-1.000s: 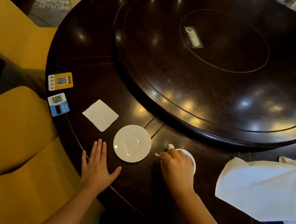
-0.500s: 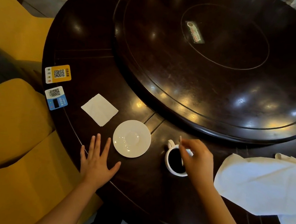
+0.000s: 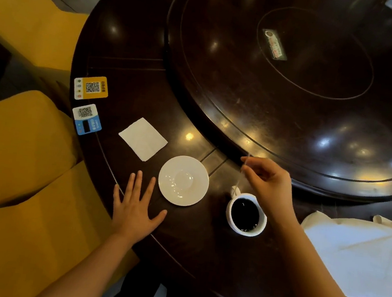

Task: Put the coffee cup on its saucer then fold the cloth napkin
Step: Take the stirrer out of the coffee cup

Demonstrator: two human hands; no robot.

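Note:
A white coffee cup (image 3: 233,221) full of dark coffee stands on the dark round table (image 3: 132,52), its handle pointing to the far left. The empty white saucer (image 3: 183,181) lies just left of the cup, a small gap between them. My right hand (image 3: 268,182) hovers beyond the cup, fingers pinched on a thin pale stirrer stick (image 3: 242,172) that is blurred. My left hand (image 3: 135,212) rests flat on the table edge, fingers spread, just left of the saucer. The white cloth napkin (image 3: 360,257) lies rumpled at the right.
A small folded paper napkin (image 3: 143,138) lies beyond the saucer. Two QR-code cards, one orange (image 3: 91,87) and one blue (image 3: 86,118), sit at the left rim. A large raised turntable (image 3: 293,86) fills the table's centre. Yellow chairs (image 3: 17,153) stand at the left.
My right hand left the cup, uncovering the coffee, and rose away toward the turntable with the thin stick. My left hand stayed flat on the table.

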